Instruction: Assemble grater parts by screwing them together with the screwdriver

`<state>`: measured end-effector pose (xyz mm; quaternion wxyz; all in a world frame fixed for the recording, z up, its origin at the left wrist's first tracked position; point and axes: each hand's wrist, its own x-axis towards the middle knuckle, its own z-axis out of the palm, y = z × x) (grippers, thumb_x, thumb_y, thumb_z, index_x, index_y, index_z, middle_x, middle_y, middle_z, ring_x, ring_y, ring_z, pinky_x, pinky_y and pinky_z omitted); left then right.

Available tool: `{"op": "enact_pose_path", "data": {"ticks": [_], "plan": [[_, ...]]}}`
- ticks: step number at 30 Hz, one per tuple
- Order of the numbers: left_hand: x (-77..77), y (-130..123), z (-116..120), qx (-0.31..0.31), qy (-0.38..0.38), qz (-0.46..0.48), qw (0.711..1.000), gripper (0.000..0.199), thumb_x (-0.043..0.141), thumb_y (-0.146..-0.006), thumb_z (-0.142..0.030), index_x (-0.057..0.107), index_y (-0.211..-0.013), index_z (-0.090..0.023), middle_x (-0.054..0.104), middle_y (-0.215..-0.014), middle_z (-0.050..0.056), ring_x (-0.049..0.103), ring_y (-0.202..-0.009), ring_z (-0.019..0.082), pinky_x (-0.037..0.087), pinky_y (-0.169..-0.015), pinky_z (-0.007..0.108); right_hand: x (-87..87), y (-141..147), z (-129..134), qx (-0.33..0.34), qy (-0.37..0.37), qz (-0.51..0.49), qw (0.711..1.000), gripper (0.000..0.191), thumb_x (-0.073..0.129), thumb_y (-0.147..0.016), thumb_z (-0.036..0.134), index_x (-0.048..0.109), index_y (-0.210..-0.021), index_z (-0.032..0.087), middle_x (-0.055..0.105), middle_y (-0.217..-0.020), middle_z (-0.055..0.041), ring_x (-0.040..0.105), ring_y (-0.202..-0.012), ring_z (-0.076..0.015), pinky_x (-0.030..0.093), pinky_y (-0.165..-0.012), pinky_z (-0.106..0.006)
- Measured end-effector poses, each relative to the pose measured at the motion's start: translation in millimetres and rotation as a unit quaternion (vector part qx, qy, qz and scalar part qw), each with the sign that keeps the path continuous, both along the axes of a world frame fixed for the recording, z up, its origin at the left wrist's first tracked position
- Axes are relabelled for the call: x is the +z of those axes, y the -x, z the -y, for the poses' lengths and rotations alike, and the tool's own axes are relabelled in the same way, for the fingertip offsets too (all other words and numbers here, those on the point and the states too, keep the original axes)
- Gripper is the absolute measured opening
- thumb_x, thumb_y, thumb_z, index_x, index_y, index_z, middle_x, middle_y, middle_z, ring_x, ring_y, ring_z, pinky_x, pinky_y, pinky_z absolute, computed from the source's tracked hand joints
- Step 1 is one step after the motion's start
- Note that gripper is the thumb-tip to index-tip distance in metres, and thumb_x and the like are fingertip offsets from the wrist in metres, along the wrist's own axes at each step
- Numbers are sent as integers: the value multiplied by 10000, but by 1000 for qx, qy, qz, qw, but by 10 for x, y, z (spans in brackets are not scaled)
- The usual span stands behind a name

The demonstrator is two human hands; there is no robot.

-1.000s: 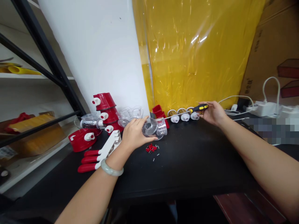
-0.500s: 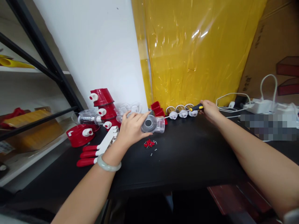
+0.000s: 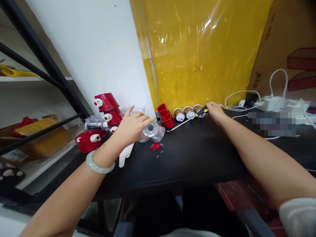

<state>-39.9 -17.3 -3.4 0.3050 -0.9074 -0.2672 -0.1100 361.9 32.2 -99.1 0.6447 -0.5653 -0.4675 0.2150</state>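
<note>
Clear plastic part (image 3: 159, 133) over the bench (image 3: 192, 161), lifted or resting impossible to tell, held at one side in the left hand's (image 3: 134, 126) spread fingers, presumably for steadiness. Screwdriver (image 3: 201, 112) handle wrapped by right-hand (image 3: 215, 112) fingers, tip just beside the part, apparently for aiming. Red clips (image 3: 155, 146) near, probably for easy reach.

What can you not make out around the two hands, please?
All in the head view:
Clear plastic part: partly hidden behind the left hand, so its grip is unclear.
Screwdriver: handle end hidden in the right hand; tip too small to identify.
White pieces: partly covered by the left wrist.
Small metal bits: too small to identify.
</note>
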Motion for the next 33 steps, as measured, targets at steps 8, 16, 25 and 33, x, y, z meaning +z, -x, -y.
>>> {"op": "enact_pose_path", "data": {"ticks": [8, 16, 25, 33], "plan": [[151, -13, 156, 19, -15, 42, 999, 717, 781, -659, -327, 529, -1330, -351, 679, -1139, 54, 558, -1160, 349, 101, -1129, 646, 8, 241, 102, -12, 49, 79, 996, 182, 563, -809, 231, 550, -630, 199, 496, -472, 34, 452, -438, -106, 319, -438, -223], [-24, -95, -67, 85, 68, 246, 963, 890, 746, -575, -701, 519, -1276, -204, 665, -1145, 151, 624, -1034, 366, 475, -872, 490, 38, 232, 131, -18, 68, 89, 994, 199, 568, -813, 221, 548, -616, 198, 477, -462, 41, 445, -428, -103, 322, -441, -222], [-434, -402, -398, 86, 176, 332, 923, 843, 738, -590, -701, 522, -1216, -179, 655, -1154, 181, 640, -1027, 350, 525, -793, 461, 15, 164, 100, -13, 78, 69, 994, 211, 491, -802, 181, 540, -597, 201, 497, -476, 24, 456, -435, -114, 351, -440, -230], [-582, -594, -440, 68, 218, 297, 927, 877, 763, -554, -695, 552, -1227, -173, 697, -1080, 172, 674, -976, 343, 535, -769, 451, -11, 145, 50, -4, 74, 66, 995, 211, 516, -803, 209, 532, -593, 205, 496, -463, 27, 455, -426, -112, 344, -436, -227]]}}
